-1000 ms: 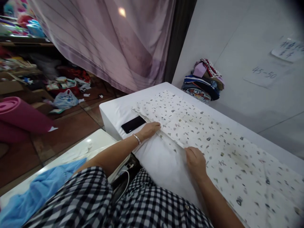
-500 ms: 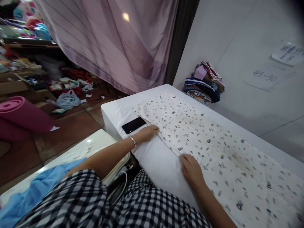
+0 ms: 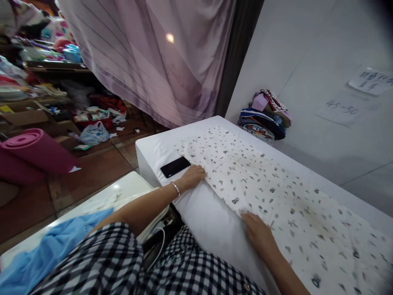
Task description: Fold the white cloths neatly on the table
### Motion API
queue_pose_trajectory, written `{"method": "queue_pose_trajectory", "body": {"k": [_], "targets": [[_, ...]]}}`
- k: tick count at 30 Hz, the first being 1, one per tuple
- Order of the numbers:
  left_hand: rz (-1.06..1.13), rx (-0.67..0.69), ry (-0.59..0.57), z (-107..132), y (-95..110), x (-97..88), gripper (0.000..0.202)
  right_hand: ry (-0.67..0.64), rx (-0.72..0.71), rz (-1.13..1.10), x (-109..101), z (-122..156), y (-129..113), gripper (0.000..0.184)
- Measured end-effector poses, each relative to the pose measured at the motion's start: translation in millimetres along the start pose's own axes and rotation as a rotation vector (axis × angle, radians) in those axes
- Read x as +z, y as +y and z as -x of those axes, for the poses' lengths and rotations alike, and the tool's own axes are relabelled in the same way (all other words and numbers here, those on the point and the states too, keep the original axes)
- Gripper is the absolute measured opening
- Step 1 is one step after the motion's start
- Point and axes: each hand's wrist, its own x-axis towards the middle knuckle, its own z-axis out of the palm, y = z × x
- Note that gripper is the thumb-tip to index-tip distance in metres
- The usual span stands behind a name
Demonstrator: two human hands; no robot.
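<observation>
A white cloth printed with small grey-green motifs is spread over the white table. My left hand, with a silver bracelet at the wrist, rests palm down on the cloth's near edge, fingers laid over it. Farther along that edge, my right hand lies with its fingers stretched on the fabric. Neither hand visibly lifts the cloth; their undersides are hidden. A black phone lies just beyond my left hand, close to the cloth's left edge.
Folded clothes are stacked against the wall at the table's far side. Left of me, a light blue cloth lies on a lower white surface. A rolled pink mat stands near floor clutter. A pinkish curtain hangs behind.
The cloth's near edge and left corner, earlier slightly raised and folded, now lie flatter. Both hands have loosened from pinching the edge to resting on it. The view has shifted slightly.
</observation>
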Motion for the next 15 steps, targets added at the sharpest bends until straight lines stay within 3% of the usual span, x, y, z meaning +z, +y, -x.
{"method": "queue_pose_trajectory", "body": {"k": [6, 15], "targets": [[0.017, -0.126, -0.050, 10, 3, 9.4, 0.021, 0.005, -0.026, 0.122, 25, 1, -9, 0.041], [0.016, -0.327, -0.028, -1, -3, 5.4, 0.025, 0.060, -0.041, 0.204, 39, -39, -28, 0.042]]}}
